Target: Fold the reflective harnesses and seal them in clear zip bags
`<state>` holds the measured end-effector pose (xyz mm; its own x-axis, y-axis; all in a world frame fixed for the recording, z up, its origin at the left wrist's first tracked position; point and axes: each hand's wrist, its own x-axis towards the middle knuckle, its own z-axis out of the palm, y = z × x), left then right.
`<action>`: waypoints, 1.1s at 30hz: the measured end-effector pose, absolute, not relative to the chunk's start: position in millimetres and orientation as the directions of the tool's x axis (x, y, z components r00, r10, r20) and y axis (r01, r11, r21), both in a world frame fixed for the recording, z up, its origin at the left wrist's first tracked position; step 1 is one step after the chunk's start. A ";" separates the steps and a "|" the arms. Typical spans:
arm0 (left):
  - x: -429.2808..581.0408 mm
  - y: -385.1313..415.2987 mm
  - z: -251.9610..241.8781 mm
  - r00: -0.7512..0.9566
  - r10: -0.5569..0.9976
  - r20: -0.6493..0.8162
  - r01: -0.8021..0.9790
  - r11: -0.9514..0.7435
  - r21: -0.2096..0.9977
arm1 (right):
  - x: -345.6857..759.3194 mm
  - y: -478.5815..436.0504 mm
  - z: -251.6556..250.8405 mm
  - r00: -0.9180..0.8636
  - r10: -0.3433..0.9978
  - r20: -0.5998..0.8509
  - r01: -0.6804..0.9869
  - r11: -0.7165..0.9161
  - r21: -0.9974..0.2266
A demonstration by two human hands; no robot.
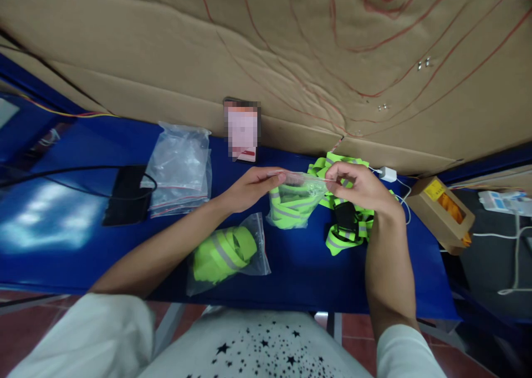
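Between my hands is a clear zip bag (291,205) with a folded neon yellow-green reflective strap inside. My left hand (255,188) pinches the left end of its top edge, and my right hand (355,185) pinches the right end. Nearer to me on the blue table lies another zip bag (261,250), holding a rolled reflective strap (224,255). Loose reflective straps (338,244) with a black part are heaped beside and partly behind my right hand. A stack of flat clear zip bags (178,164) lies to the left of my left hand.
A phone (243,131) leans upright against the brown paper-covered panel (145,45) at the back. At left, a dark flat device (127,198) lies under a black cable. A cardboard box (443,214), a white charger (388,174) and cables are at right.
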<state>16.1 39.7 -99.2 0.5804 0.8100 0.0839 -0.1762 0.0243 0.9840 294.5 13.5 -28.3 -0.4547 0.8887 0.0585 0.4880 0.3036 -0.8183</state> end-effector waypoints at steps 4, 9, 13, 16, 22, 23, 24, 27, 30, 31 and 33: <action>15.7 39.9 -98.3 0.578 0.811 0.096 -0.158 -0.005 0.987 | 290.0 14.0 -27.8 -0.433 0.897 0.087 0.506 0.322 -0.800; 15.9 39.0 -95.5 0.584 0.804 0.111 -0.135 -0.039 0.990 | 285.6 14.5 -27.1 -0.460 0.884 0.088 0.507 0.342 -0.791; 16.9 37.8 -94.6 0.605 0.789 0.110 -0.126 -0.041 0.991 | 283.7 14.0 -26.1 -0.456 0.886 0.083 0.510 0.337 -0.791; 17.4 36.6 -92.5 0.616 0.781 0.106 -0.122 -0.039 0.992 | 282.3 13.2 -24.1 -0.447 0.891 0.083 0.525 0.336 -0.782; 16.4 34.5 -84.9 0.660 0.742 0.115 -0.090 -0.074 0.993 | 280.7 10.9 -21.2 -0.465 0.883 0.054 0.532 0.328 -0.781; 16.3 34.2 -83.9 0.663 0.740 0.115 -0.082 -0.081 0.993 | 280.4 10.5 -21.1 -0.461 0.886 0.048 0.541 0.324 -0.776; 16.2 34.0 -83.1 0.664 0.739 0.116 -0.076 -0.088 0.993 | 280.0 9.9 -20.9 -0.458 0.888 0.046 0.551 0.324 -0.769; 16.5 33.2 -81.3 0.665 0.737 0.121 -0.065 -0.104 0.992 | 277.2 8.2 -20.0 -0.473 0.880 0.042 0.570 0.342 -0.747; 16.8 31.8 -80.7 0.684 0.720 0.114 -0.057 -0.103 0.993 | 273.8 6.6 -18.3 -0.503 0.863 0.038 0.573 0.366 -0.733; 16.8 31.2 -80.9 0.691 0.714 0.114 -0.055 -0.105 0.993 | 273.0 6.2 -17.7 -0.509 0.860 0.039 0.574 0.373 -0.729; 17.0 29.8 -81.8 0.698 0.706 0.117 -0.049 -0.116 0.992 | 272.1 5.6 -16.9 -0.511 0.858 0.044 0.582 0.383 -0.717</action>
<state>17.0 29.8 -81.8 0.6984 0.7061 0.1167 -0.0487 -0.1158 0.9921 272.1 5.6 -16.9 -0.5113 0.8583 0.0438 0.5819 0.3832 -0.7173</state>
